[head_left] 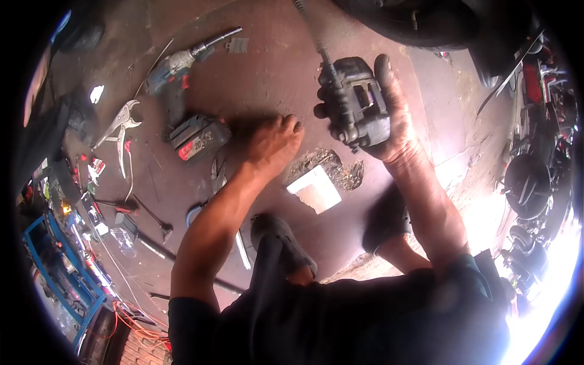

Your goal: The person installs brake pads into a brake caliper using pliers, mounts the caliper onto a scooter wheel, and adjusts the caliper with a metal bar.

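We see the brake caliper (pixel 368 125) up off the floor, resting in the right hand (pixel 398 115), fingers wrapped round one side, thumb on the other; grip is firm around it. A dark hose (pixel 325 56) runs up from the caliper toward the top edge. Left hand (pixel 277 143) sits near, apart from the caliper, low over the floor (pixel 267 67), fingers curled; we can't tell if anything is inside. Below, between the forearms, we have a white card (pixel 327 190) beside a patch of dark dirt (pixel 351 175). Left of the left hand: cordless drill (pixel 176 66) lying down, then locking pliers (pixel 117 126), jaws apart. Farther out, we get orange cord (pixel 143 333) lower left.
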Tool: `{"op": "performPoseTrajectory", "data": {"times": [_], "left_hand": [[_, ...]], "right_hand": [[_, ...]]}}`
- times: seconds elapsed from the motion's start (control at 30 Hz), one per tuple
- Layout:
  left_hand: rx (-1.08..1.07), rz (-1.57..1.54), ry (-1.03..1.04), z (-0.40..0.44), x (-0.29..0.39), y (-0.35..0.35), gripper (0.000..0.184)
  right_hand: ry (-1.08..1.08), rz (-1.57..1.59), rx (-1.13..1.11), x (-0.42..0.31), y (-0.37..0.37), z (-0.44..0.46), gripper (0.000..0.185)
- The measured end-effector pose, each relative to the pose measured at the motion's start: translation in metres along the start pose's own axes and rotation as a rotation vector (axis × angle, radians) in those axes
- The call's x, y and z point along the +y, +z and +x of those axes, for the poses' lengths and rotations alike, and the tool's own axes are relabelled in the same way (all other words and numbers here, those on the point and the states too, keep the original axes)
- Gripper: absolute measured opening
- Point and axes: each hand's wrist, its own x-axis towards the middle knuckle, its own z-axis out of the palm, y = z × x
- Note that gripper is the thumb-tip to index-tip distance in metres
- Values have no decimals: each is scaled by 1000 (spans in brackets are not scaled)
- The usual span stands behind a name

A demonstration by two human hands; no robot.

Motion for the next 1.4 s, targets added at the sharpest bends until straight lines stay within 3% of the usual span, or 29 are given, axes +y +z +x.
{"op": "performPoseTrajectory", "data": {"times": [0.07, 0.1, 0.17, 0.27, 0.37, 0.43, 0.53, 0.73, 0.8, 0.93, 1.37, 1.4], "left_hand": [[-39, 3, 22, 2, 6, 0, 14], [114, 0, 48, 33, 0, 5, 13], [147, 34, 36, 17, -9, 5, 12], [192, -312, -301, -6, -14, -15, 16], [554, -762, -633, -30, -23, -24, 24], [751, -1382, -761, -41, -11, -70, 28], [787, -1560, -581, -62, -2, -98, 29], [842, -1535, -439, -55, 27, -127, 22], [819, -1470, -398, -53, 28, -126, 23], [888, -1608, -301, -40, 35, -127, 21], [961, -1150, -230, -32, 27, -123, 13], [970, -1066, -207, -33, 24, -125, 13]], "right_hand": [[-10, 0, 67, 7, 2, -1, 83], [-64, -118, 64, -11, 8, 6, 79], [-42, -103, 46, 4, 8, 14, 72], [-8, 26, -22, 15, 7, 16, 72], [11, 112, -186, 20, -4, 26, 68], [-6, 184, -207, 27, -6, 30, 67], [33, 348, -302, 41, 1, 34, 64], [-41, 381, -321, 55, 19, 39, 63], [-31, 460, -217, 62, 22, 38, 62], [-145, 315, -118, 69, 27, 41, 57], [-115, 300, -221, 63, 30, 39, 54], [-141, 258, -138, 62, 32, 37, 54]]}}
